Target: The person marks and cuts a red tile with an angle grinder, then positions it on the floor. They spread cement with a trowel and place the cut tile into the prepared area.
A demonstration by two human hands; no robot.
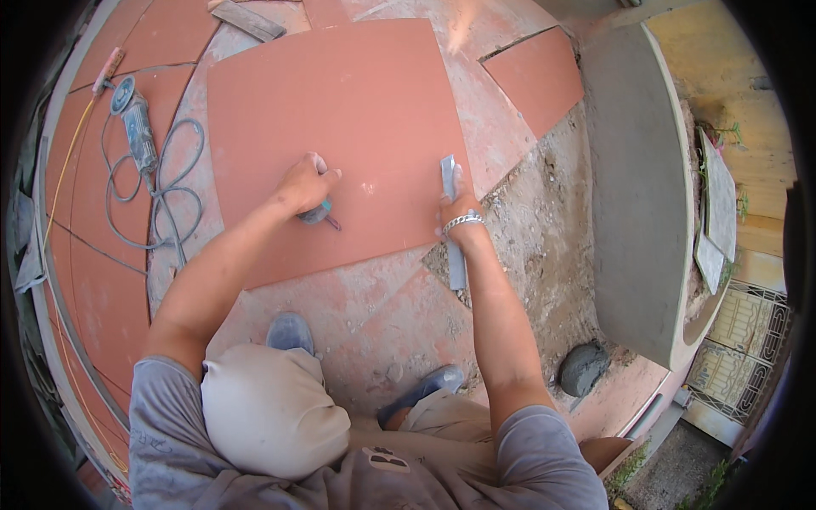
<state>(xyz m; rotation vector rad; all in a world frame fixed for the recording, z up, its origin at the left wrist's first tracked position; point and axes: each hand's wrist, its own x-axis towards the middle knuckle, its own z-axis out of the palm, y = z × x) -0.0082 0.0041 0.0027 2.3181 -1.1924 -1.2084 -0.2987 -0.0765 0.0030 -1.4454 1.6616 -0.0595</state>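
Observation:
A large square terracotta-coloured tile (pixel 357 93) lies in front of me on the dusty ground. Over its lower middle, my left hand (pixel 308 184) is closed around a small dark grey and teal object (pixel 315 212), mostly hidden by the palm. A thin reddish stick (pixel 333 223) pokes out beside it. At the tile's right edge, my right hand (pixel 459 208) is wrapped round a flat silver metal bar (pixel 457 268), which points away from me and shows above and below the fist. A chain bracelet circles that wrist.
An angle grinder (pixel 138 132) with a looped grey cord sits on the left tiles, near a cable connector (pixel 108 70). A cut tile piece (pixel 537 81) lies far right. A curved concrete wall (pixel 633 195) borders rubble on the right, with a dark round mortar lump (pixel 584 370) nearby.

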